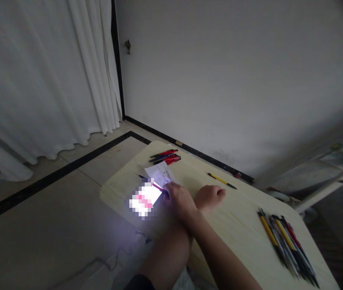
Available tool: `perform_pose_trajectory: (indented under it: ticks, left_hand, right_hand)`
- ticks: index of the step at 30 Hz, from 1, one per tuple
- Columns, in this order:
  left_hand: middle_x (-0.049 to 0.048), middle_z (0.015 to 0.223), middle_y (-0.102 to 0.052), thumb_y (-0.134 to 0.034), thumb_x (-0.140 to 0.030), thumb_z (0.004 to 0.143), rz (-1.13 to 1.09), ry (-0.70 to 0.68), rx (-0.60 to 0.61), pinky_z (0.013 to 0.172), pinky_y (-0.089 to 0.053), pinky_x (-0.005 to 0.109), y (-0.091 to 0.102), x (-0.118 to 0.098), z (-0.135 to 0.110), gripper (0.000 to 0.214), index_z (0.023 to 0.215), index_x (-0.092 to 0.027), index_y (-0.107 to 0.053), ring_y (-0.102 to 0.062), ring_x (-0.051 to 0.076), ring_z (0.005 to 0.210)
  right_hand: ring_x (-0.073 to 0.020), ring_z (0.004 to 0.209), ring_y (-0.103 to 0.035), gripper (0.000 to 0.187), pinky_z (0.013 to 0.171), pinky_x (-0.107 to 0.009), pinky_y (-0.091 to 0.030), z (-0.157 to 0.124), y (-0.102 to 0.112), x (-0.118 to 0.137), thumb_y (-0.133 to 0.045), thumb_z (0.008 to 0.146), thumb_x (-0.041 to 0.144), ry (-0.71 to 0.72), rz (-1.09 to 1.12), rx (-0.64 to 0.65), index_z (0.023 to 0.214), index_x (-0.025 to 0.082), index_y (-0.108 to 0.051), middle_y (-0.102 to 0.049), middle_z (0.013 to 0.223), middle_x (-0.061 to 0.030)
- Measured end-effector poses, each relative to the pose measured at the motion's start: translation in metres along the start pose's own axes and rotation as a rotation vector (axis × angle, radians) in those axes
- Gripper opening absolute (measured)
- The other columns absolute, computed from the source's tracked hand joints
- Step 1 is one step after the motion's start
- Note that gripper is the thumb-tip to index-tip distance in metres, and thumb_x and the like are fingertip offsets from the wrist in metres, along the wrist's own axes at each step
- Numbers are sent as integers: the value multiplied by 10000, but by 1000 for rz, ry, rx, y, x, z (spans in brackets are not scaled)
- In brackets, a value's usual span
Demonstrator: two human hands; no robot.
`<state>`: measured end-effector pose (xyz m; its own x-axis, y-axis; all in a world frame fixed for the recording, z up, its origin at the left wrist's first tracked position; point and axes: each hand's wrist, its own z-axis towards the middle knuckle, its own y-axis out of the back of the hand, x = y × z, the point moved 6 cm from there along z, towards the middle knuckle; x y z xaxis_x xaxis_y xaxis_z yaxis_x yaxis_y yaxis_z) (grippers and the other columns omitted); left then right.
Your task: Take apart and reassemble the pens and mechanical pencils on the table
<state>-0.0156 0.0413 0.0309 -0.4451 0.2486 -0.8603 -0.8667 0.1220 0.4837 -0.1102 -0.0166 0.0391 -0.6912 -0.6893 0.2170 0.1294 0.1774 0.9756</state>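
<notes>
My right hand is closed round a slim red pen, its dark end reaching left over the phone. A phone with a glaring, blurred screen lies just left of that hand. Behind the pen sits a creased white paper slip. My forearms cross, the right one over the left. Further right, my left hand rests on the table as a fist, with no object showing in it. A yellow and black pen lies beyond it.
Several red and dark pens lie at the far end of the pale wooden table. A bundle of yellow, grey and black pens is at the right. A wall runs behind; white curtains hang left. A cord shows below.
</notes>
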Motion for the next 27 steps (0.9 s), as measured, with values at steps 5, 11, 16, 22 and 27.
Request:
perform_pose_trajectory:
  ticks: [5,11,16,22,27]
  left_hand:
    - [82,1113,-507,-449,-307,830,10,9,3,780,-451,370,1,-4,-3,286,1079,-180,-508,-523,173,925]
    - [84,1113,-507,-450,-306,830,21,26,1,779,-452,371,2,-6,-5,288,1082,-179,-506,-523,172,924]
    - [82,1119,-504,-441,-306,834,34,49,-2,783,-451,367,0,-6,-3,280,1077,-186,-510,-521,170,926]
    - [100,908,-600,-370,-322,857,64,69,-17,745,-426,297,4,-6,-8,287,892,-154,-601,-544,178,870]
    - [80,776,-629,-302,-317,864,69,86,-70,729,-390,262,18,5,-27,329,865,-206,-612,-534,182,883]
  right_hand:
    - [-158,847,-550,218,693,-233,-380,-3,4,-4,-426,804,165,-38,11,-25,987,186,-543,-593,953,-71]
    - [-151,837,-557,206,681,-228,-385,-4,4,-5,-437,806,166,-48,-4,-2,976,184,-553,-594,940,-70]
    - [-156,803,-564,154,657,-232,-395,-2,2,-3,-460,802,220,-40,-43,-13,912,183,-561,-595,919,-60]
    - [-164,784,-570,161,640,-241,-403,-1,4,-9,-433,816,225,-89,-46,-49,901,184,-564,-604,898,-63]
    - [-153,764,-571,156,627,-226,-392,-5,15,-18,-454,797,205,-119,6,-98,896,187,-573,-612,893,-61]
